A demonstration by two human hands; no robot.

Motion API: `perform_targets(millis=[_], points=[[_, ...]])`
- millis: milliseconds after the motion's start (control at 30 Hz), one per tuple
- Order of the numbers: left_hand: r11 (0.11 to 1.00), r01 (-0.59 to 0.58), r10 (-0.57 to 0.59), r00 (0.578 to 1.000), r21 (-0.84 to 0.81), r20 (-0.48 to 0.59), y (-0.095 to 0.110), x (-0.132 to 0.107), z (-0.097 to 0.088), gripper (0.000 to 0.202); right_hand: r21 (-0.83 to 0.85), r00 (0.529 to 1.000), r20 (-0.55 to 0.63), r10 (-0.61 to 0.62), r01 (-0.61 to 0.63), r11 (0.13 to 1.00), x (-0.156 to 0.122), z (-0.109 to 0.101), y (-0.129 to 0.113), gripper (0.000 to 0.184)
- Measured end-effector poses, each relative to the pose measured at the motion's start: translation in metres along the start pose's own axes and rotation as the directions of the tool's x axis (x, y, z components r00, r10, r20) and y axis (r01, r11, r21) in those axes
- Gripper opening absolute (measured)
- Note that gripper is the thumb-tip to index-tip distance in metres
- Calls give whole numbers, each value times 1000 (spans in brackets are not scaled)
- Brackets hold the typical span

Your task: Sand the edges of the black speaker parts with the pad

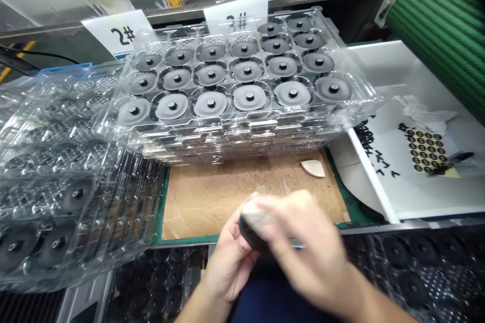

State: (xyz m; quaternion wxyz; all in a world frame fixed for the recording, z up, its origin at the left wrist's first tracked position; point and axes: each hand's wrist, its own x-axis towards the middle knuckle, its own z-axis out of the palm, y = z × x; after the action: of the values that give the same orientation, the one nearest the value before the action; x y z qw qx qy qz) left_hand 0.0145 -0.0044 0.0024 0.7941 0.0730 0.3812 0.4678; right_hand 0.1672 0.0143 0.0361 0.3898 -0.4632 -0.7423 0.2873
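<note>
1. The dark round part (252, 238) is at the lower centre of the frame, gripped in the fingers of the left hand (232, 258).
2. The right hand (312, 245) pinches a pale pad (255, 213) against it (both are motion-blurred).
3. Behind the hands, mid-frame, lies a cardboard sheet (215, 199), with a pale wedge-shaped piece (313, 168) near its right corner.
4. Upper centre: a clear tray stack (273, 117), its top tray holding dark discs (250, 98).
5. At right, a white bin (424, 193) contains a sticker sheet (427, 151).
</note>
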Motion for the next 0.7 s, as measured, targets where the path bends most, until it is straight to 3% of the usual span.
perform_targets(millis=[67,167,267,333,400,467,567,633,700], points=[[998,-37,38,999,43,-23,0,0,-3,50,37,986,134,-96,92,995,4,1,-16,24],[997,-61,63,997,47,-39,-1,-2,-5,52,17,955,292,-46,43,999,12,6,-21,23],[1000,18,-17,1000,24,-19,-2,-4,-1,51,-94,986,129,-109,122,988,19,9,-19,26],[999,35,-36,999,13,30,1,-5,1,48,-65,980,76,-183,188,980,19,7,-20,27],[1000,-1,1,997,-2,72,5,-5,1,48,40,963,178,-201,197,980,14,-1,-20,24],[999,-31,33,995,-17,91,9,-4,0,50,60,956,263,-132,120,991,7,-10,-17,20],[999,-31,35,995,-41,93,11,-1,3,55,-126,982,188,-18,42,991,5,-17,-11,19],[999,-15,19,995,-34,101,11,-1,8,53,-228,988,129,-85,113,967,11,-16,-7,23],[999,29,-32,992,27,124,13,-2,13,47,-162,950,179,-255,285,945,22,-13,-4,29]])
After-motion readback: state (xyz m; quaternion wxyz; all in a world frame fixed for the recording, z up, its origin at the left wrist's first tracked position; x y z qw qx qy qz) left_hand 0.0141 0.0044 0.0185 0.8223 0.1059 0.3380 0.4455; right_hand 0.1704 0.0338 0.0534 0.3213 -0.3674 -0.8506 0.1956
